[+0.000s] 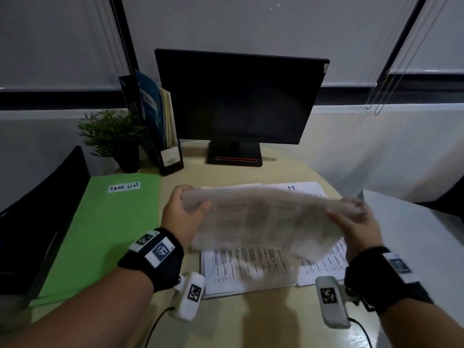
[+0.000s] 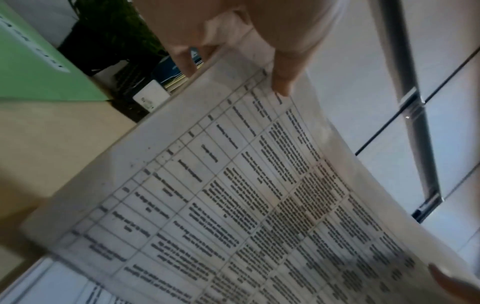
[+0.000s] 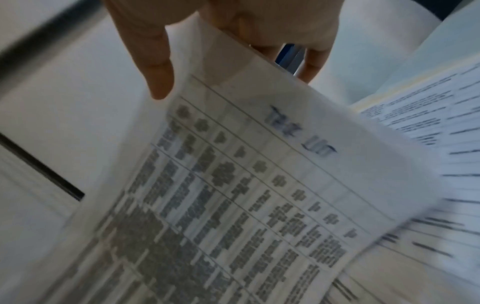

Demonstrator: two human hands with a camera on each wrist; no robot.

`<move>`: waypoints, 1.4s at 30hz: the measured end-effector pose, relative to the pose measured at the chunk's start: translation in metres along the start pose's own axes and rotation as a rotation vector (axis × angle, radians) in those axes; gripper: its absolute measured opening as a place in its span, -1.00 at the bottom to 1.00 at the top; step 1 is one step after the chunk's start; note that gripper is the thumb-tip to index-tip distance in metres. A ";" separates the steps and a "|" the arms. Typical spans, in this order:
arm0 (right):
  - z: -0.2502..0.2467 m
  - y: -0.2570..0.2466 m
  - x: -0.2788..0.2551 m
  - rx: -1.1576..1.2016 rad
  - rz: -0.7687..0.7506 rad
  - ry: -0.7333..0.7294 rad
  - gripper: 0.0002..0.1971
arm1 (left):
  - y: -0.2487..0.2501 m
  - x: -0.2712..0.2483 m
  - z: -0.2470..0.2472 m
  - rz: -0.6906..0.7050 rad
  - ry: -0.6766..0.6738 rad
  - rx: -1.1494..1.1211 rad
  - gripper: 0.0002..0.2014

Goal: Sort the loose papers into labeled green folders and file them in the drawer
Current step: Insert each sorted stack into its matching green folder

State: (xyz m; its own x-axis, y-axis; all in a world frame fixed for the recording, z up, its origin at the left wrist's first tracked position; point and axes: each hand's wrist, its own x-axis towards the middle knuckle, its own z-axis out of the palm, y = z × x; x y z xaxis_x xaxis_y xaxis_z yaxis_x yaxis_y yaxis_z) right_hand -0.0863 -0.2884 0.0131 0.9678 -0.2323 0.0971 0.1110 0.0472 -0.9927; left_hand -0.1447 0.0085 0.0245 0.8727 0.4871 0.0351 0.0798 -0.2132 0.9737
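A printed sheet with a table (image 1: 261,219) hangs blurred above the desk, held by both hands. My left hand (image 1: 187,209) pinches its left edge, thumb on top. My right hand (image 1: 351,214) pinches its right edge. In the left wrist view the sheet (image 2: 233,195) shows grid lines and text under my thumb and fingers (image 2: 280,82). The right wrist view shows the same sheet (image 3: 246,195) with a handwritten heading. More loose papers (image 1: 251,270) lie on the desk beneath. A green folder (image 1: 105,234) labeled TASK LIST lies shut to the left.
A dark monitor (image 1: 241,101) stands at the back of the beige desk (image 1: 251,320). A potted plant (image 1: 113,136) and a file holder with booklets (image 1: 160,131) sit at the back left. A white surface (image 1: 414,234) lies on the right, a dark chair (image 1: 37,202) on the left.
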 end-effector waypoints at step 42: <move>0.003 -0.002 -0.002 0.045 0.187 0.008 -0.74 | 0.016 0.025 0.027 -0.138 0.331 -0.345 -0.83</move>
State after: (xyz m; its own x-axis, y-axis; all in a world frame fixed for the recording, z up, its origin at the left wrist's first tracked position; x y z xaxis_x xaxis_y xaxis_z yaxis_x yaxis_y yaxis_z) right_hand -0.0873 -0.2850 0.0154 0.9707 -0.2228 -0.0895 -0.0604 0.1340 -0.9891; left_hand -0.1084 -0.0057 0.0346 0.6608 0.7458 -0.0845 -0.0289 0.1378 0.9900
